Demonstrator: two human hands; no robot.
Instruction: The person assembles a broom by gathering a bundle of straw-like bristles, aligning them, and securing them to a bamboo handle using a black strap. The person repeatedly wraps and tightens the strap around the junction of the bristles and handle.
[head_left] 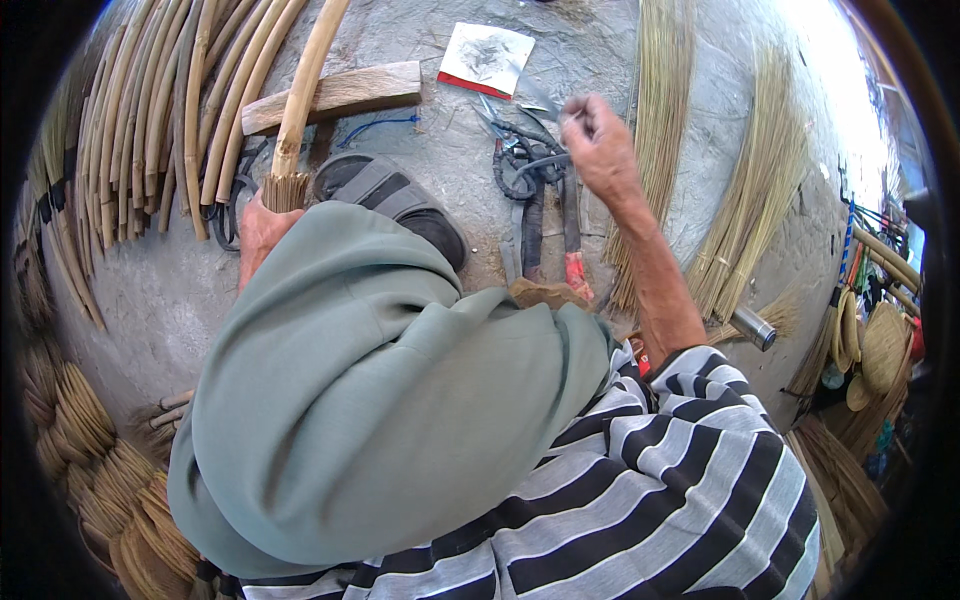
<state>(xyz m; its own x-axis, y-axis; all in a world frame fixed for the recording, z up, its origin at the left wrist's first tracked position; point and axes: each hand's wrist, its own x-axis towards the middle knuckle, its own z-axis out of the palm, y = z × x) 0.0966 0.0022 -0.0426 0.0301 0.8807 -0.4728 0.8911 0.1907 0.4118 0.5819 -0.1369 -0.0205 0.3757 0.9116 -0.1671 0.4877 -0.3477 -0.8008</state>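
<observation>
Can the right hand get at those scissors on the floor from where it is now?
Probably yes: the right hand hovers just above the scissors, with nothing between them.

The left hand (258,228) grips a bamboo pole (300,95) lying across a wooden block (340,92); cane rods (165,110) lie to its left. The right hand (600,150) rests beside shears (535,175), straw bundles (745,210) to its right
</observation>
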